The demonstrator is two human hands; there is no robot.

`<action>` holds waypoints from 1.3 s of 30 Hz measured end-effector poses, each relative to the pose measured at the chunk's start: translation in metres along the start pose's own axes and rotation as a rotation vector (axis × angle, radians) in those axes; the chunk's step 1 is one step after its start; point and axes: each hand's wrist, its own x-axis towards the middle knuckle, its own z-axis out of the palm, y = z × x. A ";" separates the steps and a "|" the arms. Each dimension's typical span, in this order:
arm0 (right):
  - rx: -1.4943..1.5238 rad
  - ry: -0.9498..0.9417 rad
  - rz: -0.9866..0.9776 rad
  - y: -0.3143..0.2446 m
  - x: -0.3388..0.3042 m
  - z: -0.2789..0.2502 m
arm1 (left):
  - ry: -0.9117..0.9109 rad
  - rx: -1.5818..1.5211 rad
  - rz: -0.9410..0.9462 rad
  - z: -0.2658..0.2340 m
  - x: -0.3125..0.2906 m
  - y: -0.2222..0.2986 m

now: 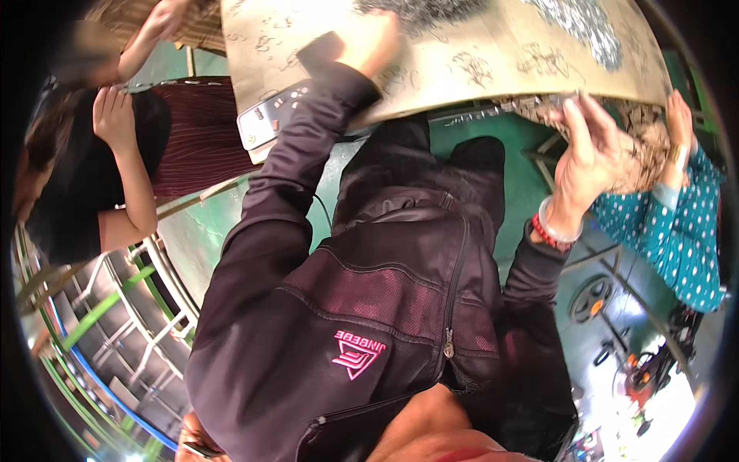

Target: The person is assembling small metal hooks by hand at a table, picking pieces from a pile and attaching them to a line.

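My left hand point(373, 42) is over the far part of the table, at the edge of a pile of small dark wire-like pieces point(427, 9). Motion smears its fingers, so whether they hold anything cannot be seen. A dark blurred block point(320, 51) shows beside that wrist. My right hand point(586, 150), with a pale bangle and red beads at the wrist, is raised just off the table's near edge. Its thumb and forefinger are pinched together, on something too small to make out.
Small dark pieces lie scattered over the tan table point(339, 104), with a silvery pile point(581, 31) at far right. A phone point(269, 115) with small bits on it lies at the left corner. Co-workers sit left point(115, 154) and right point(654, 231). A brown patterned cloth point(643, 146) hangs by my right hand.
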 end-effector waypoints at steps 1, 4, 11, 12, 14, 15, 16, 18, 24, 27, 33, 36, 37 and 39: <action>0.065 -0.010 -0.047 0.002 0.003 0.000 | -0.004 -0.036 0.002 0.002 0.000 -0.001; 0.103 -0.037 -0.057 0.000 0.008 -0.004 | 0.219 -0.295 0.042 -0.010 -0.005 -0.025; 0.106 -0.059 -0.112 0.007 0.011 -0.015 | 0.482 -1.342 -0.500 -0.016 0.019 0.007; 0.110 -0.059 -0.083 0.009 0.010 -0.019 | 0.252 -1.390 -0.458 -0.054 0.030 0.035; 0.090 -0.069 -0.080 0.013 0.010 -0.022 | -0.015 -1.555 -0.293 -0.121 0.044 0.088; 0.088 -0.053 -0.083 0.013 0.010 -0.022 | -0.094 -1.664 -0.215 -0.123 0.046 0.102; 0.085 -0.035 -0.084 0.014 0.010 -0.023 | -0.173 -1.681 -0.194 -0.131 0.048 0.119; 0.069 -0.035 -0.087 0.011 0.010 -0.023 | -0.253 -1.700 -0.170 -0.142 0.047 0.147; -0.075 0.011 0.021 -0.001 0.003 -0.020 | -0.157 -1.749 -0.158 -0.125 0.042 0.183; -0.126 -0.013 0.024 0.001 -0.001 -0.022 | -0.154 -1.678 -0.193 -0.123 0.037 0.186; -0.067 -0.112 -0.071 0.011 0.005 -0.022 | -0.001 -1.625 -0.176 -0.109 0.035 0.188; -0.014 0.021 0.014 0.019 0.033 -0.035 | 0.099 -1.783 -0.202 -0.100 0.037 0.186; -0.055 0.057 0.058 0.019 0.050 -0.034 | 0.076 -1.678 -0.191 -0.100 0.037 0.184; -0.201 0.056 0.112 0.039 0.091 -0.024 | 0.019 -1.523 -0.174 -0.103 0.038 0.178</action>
